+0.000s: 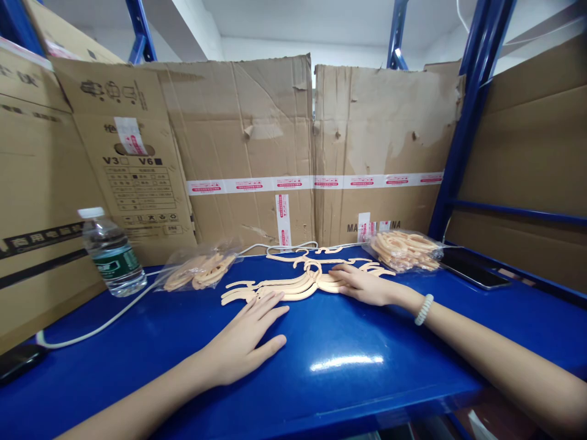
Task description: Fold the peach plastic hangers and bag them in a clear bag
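Note:
Several beige hangers lie side by side on the blue tabletop, their hooks pointing to the back. They look like folding plastic hangers. My left hand is spread palm down, its fingertips touching the front edge of the hangers' left arms. Over the right arms rests my right hand, fingers stretched out and touching them; its palm side is hidden. A light beaded bracelet circles my right wrist. Behind the row lie more beige hanger pieces.
A clear bag of beige hangers lies at left, another bag at right. A water bottle stands far left, near a white cable. A phone lies right. Cardboard sheets wall the back; blue posts frame it.

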{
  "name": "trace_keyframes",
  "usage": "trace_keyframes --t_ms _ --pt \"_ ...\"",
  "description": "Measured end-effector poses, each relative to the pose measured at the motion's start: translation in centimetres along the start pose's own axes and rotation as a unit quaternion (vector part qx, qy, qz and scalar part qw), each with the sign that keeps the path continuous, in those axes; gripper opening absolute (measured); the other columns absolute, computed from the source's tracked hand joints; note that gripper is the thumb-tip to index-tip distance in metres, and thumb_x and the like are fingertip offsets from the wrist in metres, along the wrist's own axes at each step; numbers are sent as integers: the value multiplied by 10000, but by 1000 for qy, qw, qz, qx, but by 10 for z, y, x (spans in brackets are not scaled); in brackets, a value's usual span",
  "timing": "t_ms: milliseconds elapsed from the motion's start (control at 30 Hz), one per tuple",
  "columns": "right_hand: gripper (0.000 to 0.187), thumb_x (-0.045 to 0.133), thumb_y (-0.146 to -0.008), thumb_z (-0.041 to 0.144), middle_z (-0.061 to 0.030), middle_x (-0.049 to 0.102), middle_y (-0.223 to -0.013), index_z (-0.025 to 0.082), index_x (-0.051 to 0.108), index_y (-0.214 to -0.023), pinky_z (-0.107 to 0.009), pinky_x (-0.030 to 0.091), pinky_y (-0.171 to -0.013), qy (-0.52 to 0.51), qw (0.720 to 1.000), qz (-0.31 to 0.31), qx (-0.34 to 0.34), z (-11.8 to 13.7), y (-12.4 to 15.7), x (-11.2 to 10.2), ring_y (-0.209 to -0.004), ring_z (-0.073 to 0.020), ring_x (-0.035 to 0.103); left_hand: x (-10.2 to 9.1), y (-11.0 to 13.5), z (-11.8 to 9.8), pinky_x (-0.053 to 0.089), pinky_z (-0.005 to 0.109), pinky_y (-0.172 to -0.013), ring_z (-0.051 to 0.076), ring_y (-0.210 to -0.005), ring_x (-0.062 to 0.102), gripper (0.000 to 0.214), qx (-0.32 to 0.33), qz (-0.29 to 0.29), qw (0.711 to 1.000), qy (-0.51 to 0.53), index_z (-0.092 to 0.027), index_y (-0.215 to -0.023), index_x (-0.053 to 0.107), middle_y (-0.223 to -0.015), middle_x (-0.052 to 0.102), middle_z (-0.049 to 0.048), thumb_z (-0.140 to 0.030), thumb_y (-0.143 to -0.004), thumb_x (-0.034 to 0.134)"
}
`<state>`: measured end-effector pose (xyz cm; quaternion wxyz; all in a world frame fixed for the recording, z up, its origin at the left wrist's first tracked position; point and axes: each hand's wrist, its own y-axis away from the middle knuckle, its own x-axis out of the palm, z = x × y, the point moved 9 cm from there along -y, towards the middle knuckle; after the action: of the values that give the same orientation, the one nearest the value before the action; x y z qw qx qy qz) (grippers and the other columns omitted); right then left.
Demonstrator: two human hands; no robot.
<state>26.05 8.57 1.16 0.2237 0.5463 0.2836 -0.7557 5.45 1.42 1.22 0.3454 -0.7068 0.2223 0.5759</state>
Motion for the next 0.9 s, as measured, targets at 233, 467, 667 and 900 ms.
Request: trace_keyframes --t_ms 233,467,667,900 --pt "281 425 -917 206 -142 539 -1180 158 530 -1173 -429 421 -952 2 996 -90 -12 26 8 -31 -1107 -258 505 -5 0 0 291 532 -1105 288 -1356 344 438 13 -47 999 8 -238 -1346 472 -1454 411 100 -391 -936 476" --pt "81 466 -888 187 -38 586 -797 183 506 -817 -270 395 -640 20 998 -63 -25 54 9 -25 -697 -160 514 -19 -1 -7 434 420 -982 236 -1174 504 89 24 -103 993 60 -199 -918 545 -1204 580 92 -166 -877 473" --pt "125 508 -845 168 23 501 -667 190 451 -737 -231 277 -543 36 998 -7 -52 68 9 -13 -566 -110 411 -18 -2 -12 444 367 -884 198 -1000 557 118 51 -99 990 87 -196 -768 464 -1035 613 49 -111 -849 453" --pt "230 567 -868 269 31 490 -634 188 438 -695 -224 249 -525 37 999 15 -34 65 10 -6 -546 -102 397 -13 -4 -13 420 329 -823 177 -914 549 184 52 -77 991 94 -186 -714 424 -964 597 31 -130 -883 467"
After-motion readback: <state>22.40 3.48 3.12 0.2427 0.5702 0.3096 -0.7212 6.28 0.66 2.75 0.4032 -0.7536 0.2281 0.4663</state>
